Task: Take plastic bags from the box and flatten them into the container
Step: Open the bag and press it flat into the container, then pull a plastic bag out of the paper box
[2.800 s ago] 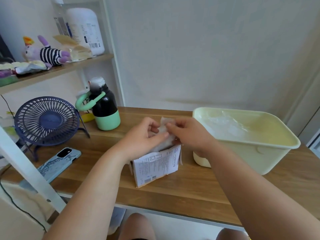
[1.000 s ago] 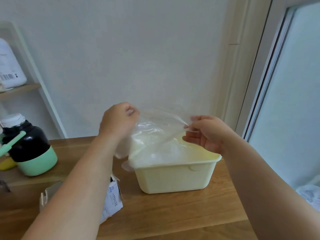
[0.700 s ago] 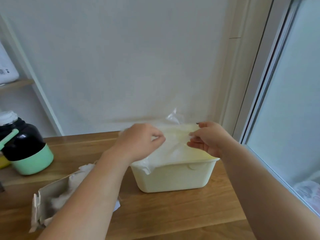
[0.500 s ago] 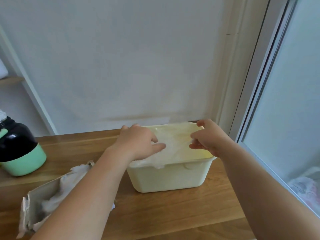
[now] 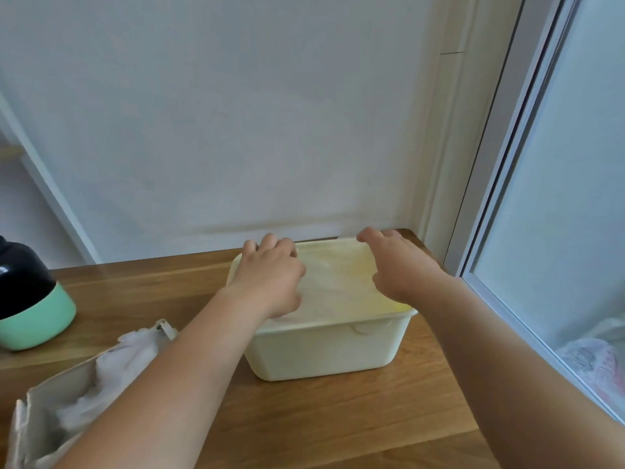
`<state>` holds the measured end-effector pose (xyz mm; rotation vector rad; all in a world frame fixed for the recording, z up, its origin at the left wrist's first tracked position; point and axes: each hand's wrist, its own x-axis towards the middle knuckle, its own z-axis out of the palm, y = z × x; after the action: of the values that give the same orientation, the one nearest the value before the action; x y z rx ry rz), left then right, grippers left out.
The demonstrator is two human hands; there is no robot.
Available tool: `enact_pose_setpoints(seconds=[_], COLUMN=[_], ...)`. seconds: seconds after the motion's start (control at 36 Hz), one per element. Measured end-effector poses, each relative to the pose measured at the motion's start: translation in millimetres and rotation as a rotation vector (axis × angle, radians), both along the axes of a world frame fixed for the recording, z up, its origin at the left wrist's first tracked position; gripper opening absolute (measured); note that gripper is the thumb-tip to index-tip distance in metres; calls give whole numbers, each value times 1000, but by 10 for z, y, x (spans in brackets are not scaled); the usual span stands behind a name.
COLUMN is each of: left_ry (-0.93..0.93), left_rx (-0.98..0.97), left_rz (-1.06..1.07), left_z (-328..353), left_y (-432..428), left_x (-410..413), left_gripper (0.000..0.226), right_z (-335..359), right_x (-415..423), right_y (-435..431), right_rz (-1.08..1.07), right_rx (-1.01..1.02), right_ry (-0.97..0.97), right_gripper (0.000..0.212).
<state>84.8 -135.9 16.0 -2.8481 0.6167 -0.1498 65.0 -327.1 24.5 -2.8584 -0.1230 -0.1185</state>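
While on the plastic bag [image 5: 338,286], left hand [image 5: 270,279] and right hand [image 5: 400,269] flat.

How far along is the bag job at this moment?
Done: a plastic bag lies in the container. In hand: the left hand and right hand press it flat. Left: more bags bunch in the box, not yet moved.

Clear plastic bag [image 5: 338,289] spread flat in your pale yellow container [image 5: 321,353], crumpled bags [image 5: 115,363] filling the open box [image 5: 50,401] nearby
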Motion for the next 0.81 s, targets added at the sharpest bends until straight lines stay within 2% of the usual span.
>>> enact_pose_setpoints(seconds=[0.08,0.17,0.25,0.36,0.42,0.5,0.56,0.64,0.72,0.81], left_ry=[-11,54,103,240,388,643,705,663,651,728], left_rx=[-213,-396,-257,-59,-84,-263,-388,-424,-263,-79], left_rz=[-94,-171,-162,-40,33,192,293,311,233,194], left_z=[20,77,89,73,83,111,103,58,16,-40], left_y=[36,97,114,67,17,-20,-4,28,57,57], left_x=[-92,-154,-144,-117,-116,-112,-99,-33,-2,22], left_gripper=[59,44,30,28,29,35,38,45,31,42], right_z=[-8,18,11,-18,-34,-58,-65,-91,-143,-185], right_x=[8,39,32,29,35,63,80,116,154,166], right_y=[4,31,77,131,167,200,206,193,170,163], right_rz=[62,128,142,163,178,195,198,196,178,144], right_rx=[-71,-50,-46,-48,-85,-163,-204,-222,-176,-91], right_ry=[-93,-13,203,436,518,600,635,627,591,545], right_gripper=[52,36,37,39,40,46,56,68,77,83])
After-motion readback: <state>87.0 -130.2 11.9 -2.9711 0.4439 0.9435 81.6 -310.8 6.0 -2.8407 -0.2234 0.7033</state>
